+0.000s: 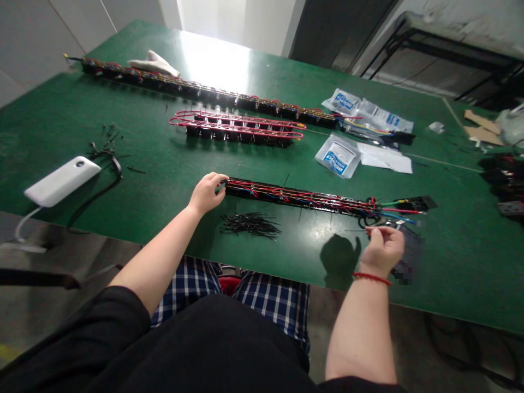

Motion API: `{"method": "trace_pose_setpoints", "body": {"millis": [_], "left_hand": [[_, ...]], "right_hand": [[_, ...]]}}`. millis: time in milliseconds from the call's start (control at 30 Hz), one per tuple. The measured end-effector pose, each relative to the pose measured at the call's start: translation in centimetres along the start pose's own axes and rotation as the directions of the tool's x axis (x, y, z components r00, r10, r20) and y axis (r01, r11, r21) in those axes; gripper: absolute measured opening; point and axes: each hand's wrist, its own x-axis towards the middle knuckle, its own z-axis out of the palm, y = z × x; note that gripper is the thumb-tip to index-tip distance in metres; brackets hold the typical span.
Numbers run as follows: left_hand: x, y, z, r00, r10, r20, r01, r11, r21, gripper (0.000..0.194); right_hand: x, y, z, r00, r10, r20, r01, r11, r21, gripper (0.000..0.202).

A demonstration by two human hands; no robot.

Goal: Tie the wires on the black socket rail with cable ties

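Observation:
My left hand (207,195) grips the left end of a long black wiring channel (303,200) lying on the green table, thumb and fingers around its end. Red, blue and yellow wires run along the channel, and a few thin black tails stick out from it. Near the channel's right end, my right hand (381,248) is closed in a pinch above the tabletop. From its fingertips a thin black cable tie (354,230) points left. Loose green, red and blue wire ends (395,210) lie just beyond that hand. Between my hands is a pile of black cable ties (251,225).
Behind lie a bundle with looped red wires (241,128) and a longer wired strip (204,91), with a white glove (153,64) beside it. Plastic packets (338,156) sit back right. At left are a white device (62,181) and black scraps (107,146).

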Motion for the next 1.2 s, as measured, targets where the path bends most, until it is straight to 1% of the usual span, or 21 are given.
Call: {"method": "trace_pose_setpoints", "body": {"millis": [33, 67, 100, 133, 200, 233, 300, 367, 467, 533, 667, 733, 833, 1000, 1100, 1200], "left_hand": [[0.0, 0.0, 0.0, 1.0, -0.001, 0.002, 0.001, 1.0, -0.003, 0.032], [0.0, 0.0, 0.0, 1.0, -0.003, 0.004, 0.003, 1.0, -0.006, 0.032], [0.0, -0.1, 0.0, 1.0, -0.007, 0.006, 0.007, 1.0, -0.008, 0.032], [-0.1, -0.1, 0.0, 1.0, -0.011, 0.007, 0.012, 1.0, -0.011, 0.032], [-0.1, -0.2, 0.1, 1.0, -0.021, 0.008, 0.021, 1.0, -0.013, 0.032], [-0.1, -0.2, 0.1, 1.0, -0.024, 0.009, 0.024, 1.0, -0.013, 0.032], [-0.1, -0.3, 0.1, 1.0, -0.028, 0.014, 0.028, 1.0, -0.01, 0.032], [-0.2, -0.3, 0.1, 0.999, -0.032, 0.019, 0.032, 0.999, 0.0, 0.032], [-0.2, -0.3, 0.0, 0.999, -0.042, 0.027, 0.042, 0.999, 0.016, 0.032], [-0.2, -0.3, 0.0, 0.999, -0.046, 0.027, 0.046, 0.999, 0.021, 0.032], [-0.3, -0.1, -0.1, 0.999, -0.045, 0.022, 0.045, 0.999, 0.025, 0.032], [-0.3, 0.0, -0.1, 0.998, -0.05, 0.026, 0.05, 0.998, 0.026, 0.032], [-0.2, 0.1, -0.2, 0.998, -0.051, 0.033, 0.05, 0.999, 0.021, 0.032], [-0.2, 0.2, -0.3, 0.999, -0.02, 0.036, 0.019, 1.0, 0.014, 0.032], [-0.2, 0.2, -0.2, 0.999, -0.004, 0.033, 0.003, 1.0, 0.03, 0.033], [-0.2, 0.3, -0.2, 0.999, -0.007, 0.031, 0.005, 0.999, 0.051, 0.033]], "right_hand": [[-0.4, -0.7, 0.9, 0.999, -0.033, 0.039, 0.03, 0.997, 0.067, 0.01], [-0.6, -1.4, 1.9, 0.992, -0.056, 0.111, 0.043, 0.992, 0.12, 0.011], [-0.8, -2.1, 2.9, 0.982, -0.084, 0.171, 0.062, 0.989, 0.132, 0.011], [-0.8, -2.6, 3.8, 0.965, -0.117, 0.235, 0.096, 0.99, 0.101, 0.01], [-0.5, -3.3, 5.4, 0.913, -0.194, 0.36, 0.205, 0.979, 0.007, 0.007], [-0.1, -3.4, 5.9, 0.889, -0.216, 0.404, 0.246, 0.969, -0.025, 0.006], [0.7, -3.2, 6.3, 0.86, -0.235, 0.453, 0.3, 0.951, -0.076, 0.006], [1.7, -2.6, 6.1, 0.856, -0.228, 0.464, 0.33, 0.932, -0.151, 0.006], [3.1, -1.4, 5.2, 0.875, -0.215, 0.433, 0.363, 0.883, -0.297, 0.007], [3.9, -0.4, 4.6, 0.867, -0.227, 0.443, 0.396, 0.854, -0.337, 0.008], [4.6, 0.8, 3.9, 0.807, -0.288, 0.515, 0.486, 0.82, -0.302, 0.01], [4.4, 0.8, 3.6, 0.793, -0.306, 0.527, 0.513, 0.803, -0.305, 0.011], [3.8, 0.6, 3.1, 0.782, -0.31, 0.541, 0.532, 0.784, -0.319, 0.011], [3.4, 0.5, 2.5, 0.762, -0.308, 0.57, 0.545, 0.78, -0.308, 0.013], [3.5, 0.5, 2.5, 0.753, -0.318, 0.576, 0.556, 0.775, -0.301, 0.012], [3.4, 0.5, 2.9, 0.756, -0.33, 0.566, 0.558, 0.777, -0.293, 0.011]]}}
